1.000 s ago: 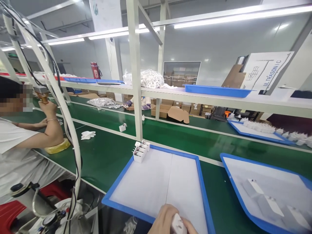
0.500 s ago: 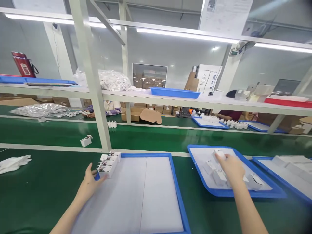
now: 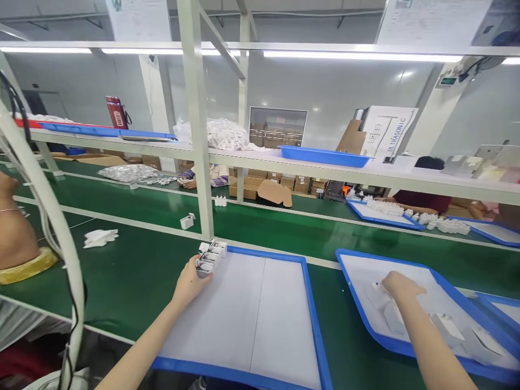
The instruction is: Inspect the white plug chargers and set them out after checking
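Note:
My left hand [image 3: 192, 280] is closed around the near end of a short row of small white plastic cases [image 3: 214, 257]. Dark parts show in their open tops. The row stands along the left edge at the far corner of a blue tray with a white liner [image 3: 235, 311]. At the right, my right hand [image 3: 402, 286] reaches into a second blue tray [image 3: 359, 311], its fingers curled down among larger white cases [image 3: 447, 329]. Its fingertips are by the leftmost case [image 3: 378, 295]; whatever they hold is hidden behind the hand.
A pale shelf post [image 3: 197, 135] rises behind the row. A single white case [image 3: 187, 221] and white pieces [image 3: 100, 237] lie on the green surface. Another person's arm [image 3: 16, 233] is at the left, near a cable-wrapped pole [image 3: 60, 227]. Another blue tray [image 3: 499, 306] is far right.
The view has swung left. My left hand has gone from open beside the row to closed on its near end. My right hand now covers the case it was touching.

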{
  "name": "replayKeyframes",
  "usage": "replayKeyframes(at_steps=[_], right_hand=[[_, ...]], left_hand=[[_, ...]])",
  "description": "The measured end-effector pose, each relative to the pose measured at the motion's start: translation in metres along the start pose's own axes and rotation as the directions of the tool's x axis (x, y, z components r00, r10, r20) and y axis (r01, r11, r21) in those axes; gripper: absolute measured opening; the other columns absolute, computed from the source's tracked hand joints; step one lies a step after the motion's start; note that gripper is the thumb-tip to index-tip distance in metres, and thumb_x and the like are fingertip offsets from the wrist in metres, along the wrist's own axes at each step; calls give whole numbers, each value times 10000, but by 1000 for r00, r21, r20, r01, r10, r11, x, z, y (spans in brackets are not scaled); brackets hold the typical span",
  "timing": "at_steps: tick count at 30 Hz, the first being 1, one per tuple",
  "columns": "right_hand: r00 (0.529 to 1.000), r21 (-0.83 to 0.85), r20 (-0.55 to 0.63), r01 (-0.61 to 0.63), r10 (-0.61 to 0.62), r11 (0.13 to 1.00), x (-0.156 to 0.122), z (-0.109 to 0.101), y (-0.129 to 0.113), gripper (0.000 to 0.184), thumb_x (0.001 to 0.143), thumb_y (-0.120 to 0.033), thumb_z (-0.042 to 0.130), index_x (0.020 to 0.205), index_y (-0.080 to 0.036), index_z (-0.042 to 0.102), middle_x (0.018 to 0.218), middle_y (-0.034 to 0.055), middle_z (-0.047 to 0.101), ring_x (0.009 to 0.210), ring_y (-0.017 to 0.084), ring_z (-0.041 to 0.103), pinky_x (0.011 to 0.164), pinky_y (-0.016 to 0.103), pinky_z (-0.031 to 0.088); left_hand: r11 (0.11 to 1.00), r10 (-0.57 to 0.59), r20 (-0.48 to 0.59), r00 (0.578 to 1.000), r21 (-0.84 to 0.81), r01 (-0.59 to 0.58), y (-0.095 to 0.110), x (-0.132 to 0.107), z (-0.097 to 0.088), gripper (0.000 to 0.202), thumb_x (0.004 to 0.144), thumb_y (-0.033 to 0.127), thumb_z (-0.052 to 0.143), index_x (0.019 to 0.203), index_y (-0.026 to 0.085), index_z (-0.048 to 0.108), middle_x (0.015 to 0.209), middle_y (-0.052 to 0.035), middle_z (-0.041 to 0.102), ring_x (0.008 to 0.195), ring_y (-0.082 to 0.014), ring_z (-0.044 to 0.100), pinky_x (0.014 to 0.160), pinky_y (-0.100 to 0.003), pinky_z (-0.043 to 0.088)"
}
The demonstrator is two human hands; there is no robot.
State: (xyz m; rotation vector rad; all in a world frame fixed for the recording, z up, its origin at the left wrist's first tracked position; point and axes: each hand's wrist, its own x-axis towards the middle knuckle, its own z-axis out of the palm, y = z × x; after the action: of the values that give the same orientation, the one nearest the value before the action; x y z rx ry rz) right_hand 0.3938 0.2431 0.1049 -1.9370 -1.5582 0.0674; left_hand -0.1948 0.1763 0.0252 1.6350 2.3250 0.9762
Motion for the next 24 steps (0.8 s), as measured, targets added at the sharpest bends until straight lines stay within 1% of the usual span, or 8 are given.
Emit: replayKeyframes(at_steps=[3, 7, 10, 14, 16, 19, 22, 24], right_hand=[[999, -73, -50, -5, 1, 997, -11, 14, -41, 273, 815, -126, 485, 979, -25, 679, 1119, 331, 617, 1169, 542, 475, 886, 739, 244], [957, 49, 112, 262, -266, 964, -66, 50, -114, 438, 853, -195, 470, 1242, -16, 563, 1225, 310, 589, 1191, 457, 515, 979, 624, 316], [807, 292, 300, 430, -509, 854, -135, 79, -167, 548, 779, -225, 622, 1313, -139, 536, 1294, 158, 610, 1170, 303, 576, 1009, 431, 432], [625, 555, 392, 425, -675, 715, -223, 96, -218, 732, 653, -215, 761, 1340, -189, 510, 1276, 91, 635, 1093, 246, 623, 957, 337, 499], [619, 644, 373, 364, -691, 673, -249, 96, -231, 564, 699, -137, 690, 1249, -189, 579, 1190, 74, 678, 1048, 219, 636, 925, 309, 509], [690, 744, 337, 221, -641, 630, -268, 93, -235, 448, 739, -64, 577, 1160, -213, 619, 1146, 45, 694, 1042, 200, 636, 918, 301, 502], [731, 757, 369, 122, -573, 642, -274, 92, -226, 461, 745, -85, 561, 1192, -187, 599, 1197, 79, 673, 1090, 234, 623, 957, 351, 490], [713, 741, 411, 103, -569, 664, -276, 90, -217, 530, 729, -67, 533, 1248, -169, 560, 1261, 96, 635, 1161, 243, 585, 1011, 374, 458]], left_hand=[[1000, 5, -7, 1000, 18, -5, 3, -7, -3, 570, 787, 364, 656, 1261, 164, 410, 1094, -89, 566, 1028, -276, 559, 832, -416, 465], [998, 35, 34, 999, -57, -33, 15, -32, -8, 502, 752, 342, 642, 1164, 189, 400, 1084, -84, 548, 960, -266, 582, 765, -371, 473], [982, 107, 103, 989, -167, -89, 34, -69, -13, 509, 718, 301, 644, 1147, 224, 382, 1063, -51, 561, 928, -235, 596, 792, -346, 483], [946, 182, 192, 965, -301, -119, 62, -129, -17, 596, 722, 293, 636, 1242, 226, 352, 1031, -33, 606, 852, -203, 620, 785, -340, 513], [894, 215, 174, 961, -430, -122, 70, -155, -13, 675, 716, 245, 630, 1316, 225, 321, 1215, -73, 565, 1044, -225, 593, 860, -346, 506], [755, 105, 31, 994, -653, -59, 75, -179, 3, 836, 709, 271, 651, 1419, 215, 213, 1456, -134, 370, 1226, -279, 505, 951, -393, 481], [577, 9, 165, 986, -806, 130, 74, -188, 21, 871, 674, 339, 667, 1415, 154, 250, 1423, -177, 434, 1196, -303, 551, 963, -411, 498], [586, 36, 262, 964, -787, 192, 74, -190, 26, 720, 666, 341, 658, 1307, 121, 415, 1307, -173, 560, 1184, -317, 567, 992, -427, 484]])
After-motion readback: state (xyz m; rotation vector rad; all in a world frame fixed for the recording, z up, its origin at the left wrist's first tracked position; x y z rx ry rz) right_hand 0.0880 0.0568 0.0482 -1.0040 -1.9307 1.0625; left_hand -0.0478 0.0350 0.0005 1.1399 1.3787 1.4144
